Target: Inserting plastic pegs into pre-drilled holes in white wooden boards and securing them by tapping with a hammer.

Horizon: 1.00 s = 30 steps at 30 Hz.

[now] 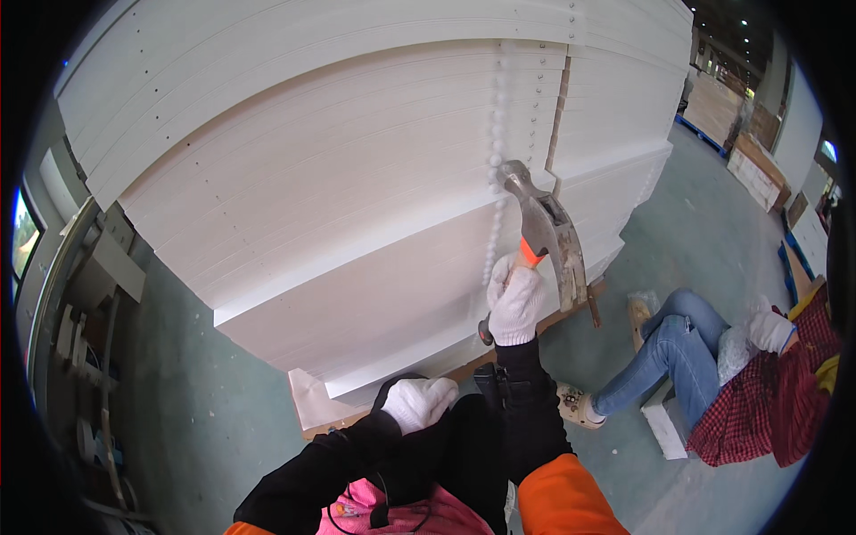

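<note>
My right hand (515, 303), in a white knit glove, is wrapped round the handle of a claw hammer (551, 230). Its steel head is raised in front of a tall stack of white panels (357, 178), and a bit of orange handle shows above my fist. Down the stack's face, beside the hammer, runs a column of round white knobs (496, 147); whether the hammer touches one I cannot tell. My left hand (421, 404), gloved too, rests on my black-clad leg with its fingers curled in. Anything inside that fist is hidden.
Cardboard (316, 401) lies under the stack. To the right a seated person in jeans (664, 357) has a gloved hand near clear plastic wrap. Boards and a blue pallet (703, 134) stand farther back. Shelving with loose pieces (89, 348) lines the left.
</note>
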Each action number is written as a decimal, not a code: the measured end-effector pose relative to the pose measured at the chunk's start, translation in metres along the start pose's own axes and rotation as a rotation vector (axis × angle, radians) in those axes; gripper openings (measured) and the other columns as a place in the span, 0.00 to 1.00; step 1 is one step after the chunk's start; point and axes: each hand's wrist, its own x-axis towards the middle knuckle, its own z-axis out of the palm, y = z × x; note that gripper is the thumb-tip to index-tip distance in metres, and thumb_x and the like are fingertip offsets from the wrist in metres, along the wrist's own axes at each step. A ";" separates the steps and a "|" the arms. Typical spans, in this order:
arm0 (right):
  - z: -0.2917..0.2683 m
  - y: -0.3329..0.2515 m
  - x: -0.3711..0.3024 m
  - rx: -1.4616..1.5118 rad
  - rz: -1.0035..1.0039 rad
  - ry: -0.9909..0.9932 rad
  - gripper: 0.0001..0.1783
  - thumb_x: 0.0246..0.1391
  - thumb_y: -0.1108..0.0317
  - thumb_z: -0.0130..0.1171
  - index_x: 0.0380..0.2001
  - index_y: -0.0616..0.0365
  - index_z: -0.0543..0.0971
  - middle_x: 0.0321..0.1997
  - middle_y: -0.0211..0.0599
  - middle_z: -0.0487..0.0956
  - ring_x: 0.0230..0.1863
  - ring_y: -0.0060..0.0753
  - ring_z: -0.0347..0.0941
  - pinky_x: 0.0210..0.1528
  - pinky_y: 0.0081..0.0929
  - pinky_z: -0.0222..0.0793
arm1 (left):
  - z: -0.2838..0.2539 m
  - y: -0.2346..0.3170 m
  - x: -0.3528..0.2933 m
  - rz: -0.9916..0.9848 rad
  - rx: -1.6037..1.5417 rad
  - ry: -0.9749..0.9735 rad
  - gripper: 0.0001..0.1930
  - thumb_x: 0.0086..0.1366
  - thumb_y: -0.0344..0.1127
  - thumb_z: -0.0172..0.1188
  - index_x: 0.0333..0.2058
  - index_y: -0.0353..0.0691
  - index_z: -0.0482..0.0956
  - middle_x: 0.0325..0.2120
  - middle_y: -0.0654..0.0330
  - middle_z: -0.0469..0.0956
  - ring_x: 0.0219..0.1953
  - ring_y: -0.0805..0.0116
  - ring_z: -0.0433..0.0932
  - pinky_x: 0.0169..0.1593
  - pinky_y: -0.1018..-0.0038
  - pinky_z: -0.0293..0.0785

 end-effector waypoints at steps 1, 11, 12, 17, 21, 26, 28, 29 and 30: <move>-0.004 -0.011 0.004 0.116 0.107 -0.024 0.24 0.63 0.50 0.36 0.20 0.56 0.64 0.12 0.25 0.61 0.11 0.20 0.59 0.14 0.21 0.51 | 0.001 -0.003 0.000 -0.002 0.005 0.009 0.08 0.67 0.39 0.53 0.37 0.42 0.77 0.26 0.52 0.80 0.28 0.50 0.80 0.33 0.60 0.77; 0.009 0.006 0.006 0.142 0.051 0.053 0.24 0.62 0.48 0.37 0.20 0.55 0.64 0.12 0.25 0.61 0.10 0.19 0.55 0.14 0.21 0.50 | 0.001 -0.002 0.003 -0.006 0.024 0.022 0.08 0.67 0.39 0.53 0.37 0.42 0.77 0.26 0.53 0.80 0.28 0.50 0.80 0.33 0.60 0.77; 0.007 -0.003 0.009 0.148 0.053 0.048 0.24 0.62 0.48 0.37 0.20 0.55 0.64 0.12 0.25 0.61 0.10 0.19 0.55 0.14 0.21 0.50 | 0.001 -0.004 0.001 -0.013 0.028 0.024 0.08 0.67 0.39 0.53 0.37 0.42 0.77 0.26 0.53 0.80 0.28 0.50 0.80 0.33 0.60 0.77; -0.004 -0.020 -0.006 0.511 0.126 0.049 0.29 0.62 0.40 0.40 0.23 0.57 0.64 0.12 0.27 0.60 0.11 0.21 0.57 0.14 0.21 0.50 | 0.002 -0.008 0.000 -0.005 -0.002 0.038 0.08 0.67 0.39 0.53 0.38 0.43 0.77 0.27 0.53 0.80 0.29 0.51 0.80 0.33 0.61 0.78; -0.002 0.000 -0.015 0.190 -0.009 -0.003 0.27 0.62 0.42 0.40 0.23 0.56 0.64 0.12 0.25 0.59 0.12 0.19 0.55 0.15 0.20 0.48 | -0.002 -0.004 -0.003 -0.043 0.023 -0.001 0.08 0.67 0.39 0.53 0.38 0.42 0.77 0.28 0.53 0.81 0.30 0.50 0.80 0.34 0.61 0.78; 0.011 0.000 0.005 0.236 0.143 0.011 0.24 0.61 0.47 0.37 0.22 0.54 0.65 0.12 0.24 0.58 0.11 0.17 0.54 0.15 0.19 0.48 | -0.005 -0.002 -0.002 -0.065 -0.035 -0.023 0.10 0.67 0.39 0.50 0.38 0.41 0.75 0.29 0.50 0.79 0.33 0.47 0.79 0.38 0.57 0.76; 0.005 -0.010 0.009 0.392 0.259 -0.048 0.26 0.62 0.44 0.38 0.23 0.54 0.65 0.12 0.24 0.58 0.11 0.18 0.55 0.15 0.19 0.48 | -0.004 -0.006 -0.004 -0.051 -0.020 -0.013 0.09 0.67 0.39 0.51 0.38 0.42 0.76 0.29 0.52 0.80 0.32 0.48 0.80 0.37 0.59 0.77; 0.002 -0.019 0.004 0.368 0.192 -0.029 0.28 0.63 0.41 0.38 0.23 0.55 0.66 0.12 0.23 0.58 0.11 0.18 0.56 0.14 0.20 0.48 | -0.003 -0.008 -0.005 -0.040 -0.005 -0.005 0.09 0.68 0.39 0.52 0.38 0.42 0.77 0.29 0.53 0.81 0.31 0.50 0.81 0.37 0.60 0.78; 0.001 -0.013 0.001 0.368 0.187 -0.028 0.28 0.63 0.41 0.38 0.23 0.55 0.66 0.12 0.23 0.58 0.11 0.18 0.56 0.14 0.20 0.48 | -0.003 -0.008 -0.004 -0.037 -0.003 -0.002 0.09 0.68 0.39 0.52 0.38 0.42 0.77 0.29 0.53 0.81 0.31 0.50 0.81 0.37 0.60 0.78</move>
